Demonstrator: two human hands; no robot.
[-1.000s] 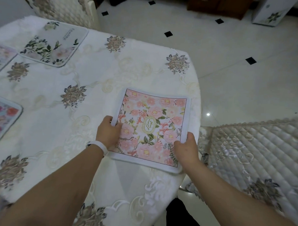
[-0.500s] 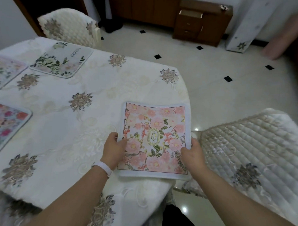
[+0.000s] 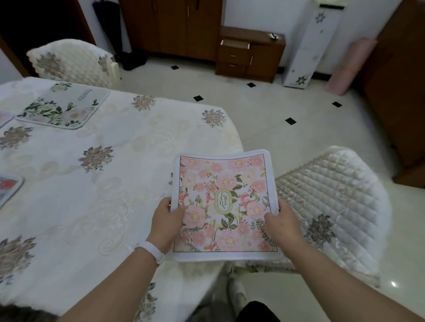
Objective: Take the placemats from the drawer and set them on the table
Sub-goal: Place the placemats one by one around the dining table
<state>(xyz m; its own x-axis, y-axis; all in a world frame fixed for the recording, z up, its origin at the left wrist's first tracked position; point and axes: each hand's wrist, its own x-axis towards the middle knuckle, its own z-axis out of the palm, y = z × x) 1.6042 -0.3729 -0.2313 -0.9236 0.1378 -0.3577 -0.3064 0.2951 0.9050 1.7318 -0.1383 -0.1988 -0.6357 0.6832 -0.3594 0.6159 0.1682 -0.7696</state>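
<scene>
while both hands' fingers [image 3: 178, 211] pinch placemat [image 3: 223, 204], print upright, far edge curling.

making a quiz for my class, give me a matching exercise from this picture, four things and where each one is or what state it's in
Things:
1. pink placemat
2. green placemat
3. top drawer
4. white wristband

Places or states:
A. pulled open on the small cabinet
B. lying flat at the far side of the table
C. held in both hands at the table's corner
D. on the left wrist

Pairs: 1-C, 2-B, 3-A, 4-D
</scene>
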